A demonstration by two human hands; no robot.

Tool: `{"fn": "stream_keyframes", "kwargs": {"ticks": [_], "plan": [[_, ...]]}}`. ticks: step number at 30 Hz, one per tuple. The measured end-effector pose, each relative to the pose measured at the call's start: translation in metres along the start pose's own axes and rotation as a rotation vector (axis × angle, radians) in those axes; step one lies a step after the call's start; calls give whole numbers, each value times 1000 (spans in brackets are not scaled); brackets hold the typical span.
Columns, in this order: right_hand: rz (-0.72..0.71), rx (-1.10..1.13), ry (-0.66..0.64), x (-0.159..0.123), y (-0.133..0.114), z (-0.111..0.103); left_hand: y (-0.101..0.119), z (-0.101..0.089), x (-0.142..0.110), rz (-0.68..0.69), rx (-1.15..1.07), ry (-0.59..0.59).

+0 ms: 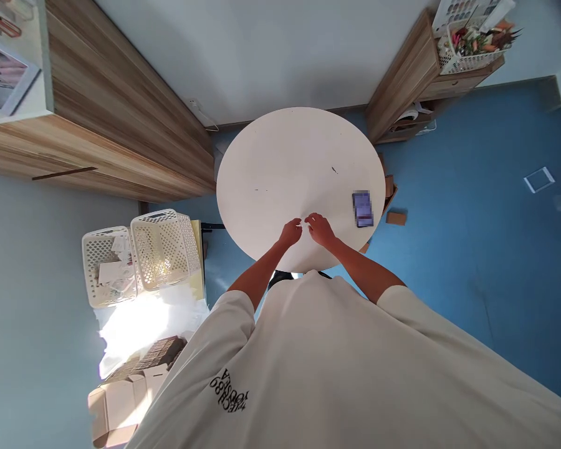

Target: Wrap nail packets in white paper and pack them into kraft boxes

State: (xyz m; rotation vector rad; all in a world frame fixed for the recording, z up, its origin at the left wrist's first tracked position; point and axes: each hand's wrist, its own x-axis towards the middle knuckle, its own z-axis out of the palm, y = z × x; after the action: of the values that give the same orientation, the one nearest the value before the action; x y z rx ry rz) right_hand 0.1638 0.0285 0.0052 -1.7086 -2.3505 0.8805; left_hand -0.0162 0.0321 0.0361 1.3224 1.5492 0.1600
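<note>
My left hand (290,233) and my right hand (320,229) meet over the near edge of a round white table (280,162). Both hands have their fingers curled, fingertips almost touching each other, pinching something too small to make out. A phone (363,208) lies flat on the table just right of my right hand. A tiny dark speck (334,169) sits further back on the tabletop.
Two white perforated baskets (140,252) with papers stand on the floor at my left, cardboard boxes (121,399) below them. A wooden cabinet (98,118) runs along the left wall. Another wooden shelf (406,81) with a white basket of items (472,43) stands at back right. Small cardboard pieces (395,217) lie on the blue floor.
</note>
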Motion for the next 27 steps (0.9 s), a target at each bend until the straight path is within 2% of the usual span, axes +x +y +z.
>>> {"fn": "stream_keyframes", "kwargs": {"ticks": [5, 8, 15, 19, 27], "plan": [[-22, -14, -16, -11, 3, 19, -14, 10, -1, -9, 30, -35], [-29, -27, -30, -16, 5, 23, -20, 12, -2, 5, 68, -37], [30, -51, -7, -26, 14, 5, -21, 11, 3, 166, 322, 37], [36, -72, -49, -27, 18, 0, -17, 13, 14, 245, 466, -2], [36, -87, -79, -21, 19, 7, -24, 12, 25, 349, 569, -86]]}}
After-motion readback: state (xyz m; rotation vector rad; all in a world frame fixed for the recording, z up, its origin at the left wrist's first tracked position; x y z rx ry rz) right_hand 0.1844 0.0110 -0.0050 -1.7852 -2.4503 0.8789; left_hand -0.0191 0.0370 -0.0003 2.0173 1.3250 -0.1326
